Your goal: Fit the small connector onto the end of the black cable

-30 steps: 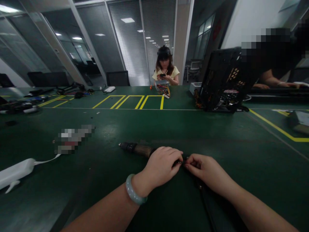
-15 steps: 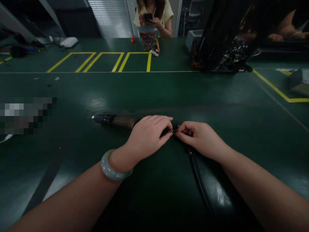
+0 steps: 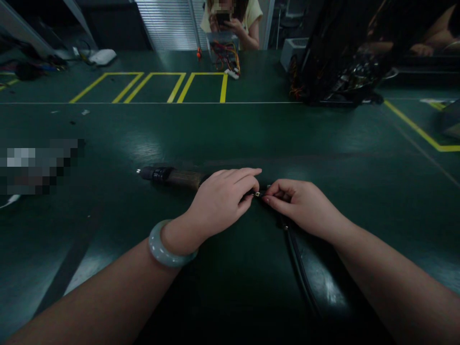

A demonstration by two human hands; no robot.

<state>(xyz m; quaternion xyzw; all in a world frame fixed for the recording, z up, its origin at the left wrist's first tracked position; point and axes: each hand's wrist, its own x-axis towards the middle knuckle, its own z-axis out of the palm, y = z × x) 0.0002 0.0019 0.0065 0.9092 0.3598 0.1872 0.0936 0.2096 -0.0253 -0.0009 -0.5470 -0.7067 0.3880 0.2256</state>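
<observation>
Now straighter, a finger (image 3: 253,172) of the left grip (image 3: 220,200) juts toward three o'clock, where left and right grip (image 3: 304,206) narrowly pinch a metal fitting (image 3: 258,194), likely light, stiff, slippery, best held by its ends.

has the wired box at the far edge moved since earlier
No, the wired box shows no shift: its white connector lies beside the same corner of the yellow tape.

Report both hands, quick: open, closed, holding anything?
Left hand: curled at a small metal fitting; grip cannot be told.
Right hand: closed, apparently pinching a dark piece beside it.
</observation>
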